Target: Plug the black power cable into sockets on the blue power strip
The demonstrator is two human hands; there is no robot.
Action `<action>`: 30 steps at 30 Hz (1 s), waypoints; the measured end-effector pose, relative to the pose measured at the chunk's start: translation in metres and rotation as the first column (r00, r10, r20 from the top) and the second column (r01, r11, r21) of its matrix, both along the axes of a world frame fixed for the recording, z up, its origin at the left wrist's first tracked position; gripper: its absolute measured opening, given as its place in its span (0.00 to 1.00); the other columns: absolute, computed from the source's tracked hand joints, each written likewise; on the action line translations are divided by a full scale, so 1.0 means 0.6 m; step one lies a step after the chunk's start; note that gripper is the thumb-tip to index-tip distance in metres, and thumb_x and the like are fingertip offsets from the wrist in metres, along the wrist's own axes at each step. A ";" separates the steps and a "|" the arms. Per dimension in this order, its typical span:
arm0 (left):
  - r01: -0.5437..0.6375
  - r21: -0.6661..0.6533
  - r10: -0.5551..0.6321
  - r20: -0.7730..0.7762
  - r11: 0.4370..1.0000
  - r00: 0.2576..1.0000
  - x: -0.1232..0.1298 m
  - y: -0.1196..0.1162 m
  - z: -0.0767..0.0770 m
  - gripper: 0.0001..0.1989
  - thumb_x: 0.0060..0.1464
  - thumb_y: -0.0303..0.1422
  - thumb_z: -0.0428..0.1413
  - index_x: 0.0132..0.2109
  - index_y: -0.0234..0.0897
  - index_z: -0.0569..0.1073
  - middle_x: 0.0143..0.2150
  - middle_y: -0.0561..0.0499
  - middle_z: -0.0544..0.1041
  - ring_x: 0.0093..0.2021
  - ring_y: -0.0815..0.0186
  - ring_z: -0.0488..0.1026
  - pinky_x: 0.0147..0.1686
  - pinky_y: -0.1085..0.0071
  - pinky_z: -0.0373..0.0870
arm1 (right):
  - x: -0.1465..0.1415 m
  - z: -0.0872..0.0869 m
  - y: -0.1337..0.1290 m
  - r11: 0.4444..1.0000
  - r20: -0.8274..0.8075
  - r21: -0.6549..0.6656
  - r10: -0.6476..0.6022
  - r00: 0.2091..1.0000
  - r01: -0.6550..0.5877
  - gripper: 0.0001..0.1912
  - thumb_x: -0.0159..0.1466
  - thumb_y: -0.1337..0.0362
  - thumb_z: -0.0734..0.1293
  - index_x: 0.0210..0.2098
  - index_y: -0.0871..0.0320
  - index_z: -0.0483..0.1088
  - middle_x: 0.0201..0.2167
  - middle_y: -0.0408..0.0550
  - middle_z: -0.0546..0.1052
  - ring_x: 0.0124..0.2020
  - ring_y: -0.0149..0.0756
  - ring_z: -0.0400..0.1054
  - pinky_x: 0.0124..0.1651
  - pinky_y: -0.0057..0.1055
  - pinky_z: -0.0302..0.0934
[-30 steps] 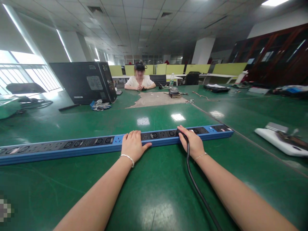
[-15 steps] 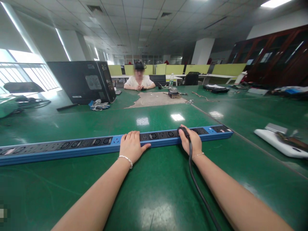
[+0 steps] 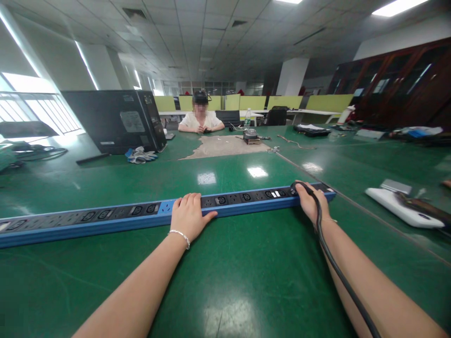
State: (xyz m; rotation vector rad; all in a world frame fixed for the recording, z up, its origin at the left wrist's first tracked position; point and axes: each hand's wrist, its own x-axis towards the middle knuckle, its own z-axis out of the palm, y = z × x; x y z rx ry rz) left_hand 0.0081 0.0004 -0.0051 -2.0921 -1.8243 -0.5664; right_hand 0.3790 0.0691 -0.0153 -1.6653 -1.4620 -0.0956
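A long blue power strip (image 3: 232, 209) with black socket faces lies across the green table, running off the left edge of the picture. My left hand (image 3: 189, 213) rests over its middle, fingers across the top and thumb along the near side, holding it. Near the strip's right end, my right hand (image 3: 310, 202) is closed on a black power plug (image 3: 293, 189). The plug is at the socket face; whether its pins sit in a socket is hidden. A thick black cable (image 3: 331, 256) trails from it over my wrist and forearm.
A black computer case (image 3: 116, 122) stands at the far left, with gloves (image 3: 141, 155) beside it. A person (image 3: 201, 117) sits across the table. Farther back are a water bottle (image 3: 247, 119) and a small round device (image 3: 251, 134). A white object (image 3: 401, 206) lies at the right.
My right hand has moved right along the strip with the plug, uncovering sockets with white marks. My left hand stays on the strip. The whole view has shifted slightly.
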 end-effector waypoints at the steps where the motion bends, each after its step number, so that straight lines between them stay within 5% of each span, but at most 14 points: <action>1: -0.001 -0.001 0.001 0.001 1.000 1.000 0.000 0.000 0.000 0.33 0.49 0.53 0.49 0.53 0.31 0.65 0.52 0.39 0.70 0.54 0.53 0.63 0.54 0.57 0.55 | -0.004 0.001 0.001 1.000 0.006 -0.015 -0.006 1.000 0.006 0.21 0.61 0.52 0.55 0.42 0.54 0.73 0.43 0.51 0.76 0.50 0.47 0.65 0.58 0.52 0.47; 12: -0.004 -0.021 0.004 0.013 1.000 1.000 0.000 -0.001 0.001 0.33 0.49 0.53 0.49 0.53 0.31 0.64 0.53 0.39 0.70 0.55 0.53 0.63 0.54 0.57 0.55 | -0.008 0.000 0.005 0.989 0.101 -0.146 0.004 0.995 0.010 0.20 0.60 0.53 0.56 0.44 0.51 0.73 0.46 0.48 0.75 0.56 0.47 0.59 0.59 0.54 0.41; 21: -0.001 -0.005 0.001 0.009 1.000 1.000 0.000 0.001 -0.001 0.33 0.49 0.53 0.49 0.53 0.31 0.64 0.52 0.39 0.70 0.55 0.53 0.63 0.54 0.56 0.55 | -0.010 -0.010 -0.007 0.991 0.308 -0.106 -0.044 0.950 0.080 0.22 0.63 0.53 0.54 0.51 0.52 0.69 0.49 0.50 0.73 0.57 0.44 0.58 0.59 0.50 0.46; 30: -0.008 -0.002 0.008 0.007 1.000 1.000 -0.001 0.000 -0.002 0.33 0.49 0.54 0.48 0.53 0.32 0.64 0.53 0.39 0.70 0.55 0.53 0.63 0.54 0.56 0.54 | -0.014 -0.017 -0.011 0.997 0.281 -0.042 -0.050 0.959 0.064 0.21 0.63 0.52 0.55 0.49 0.52 0.69 0.49 0.48 0.73 0.57 0.45 0.58 0.59 0.51 0.45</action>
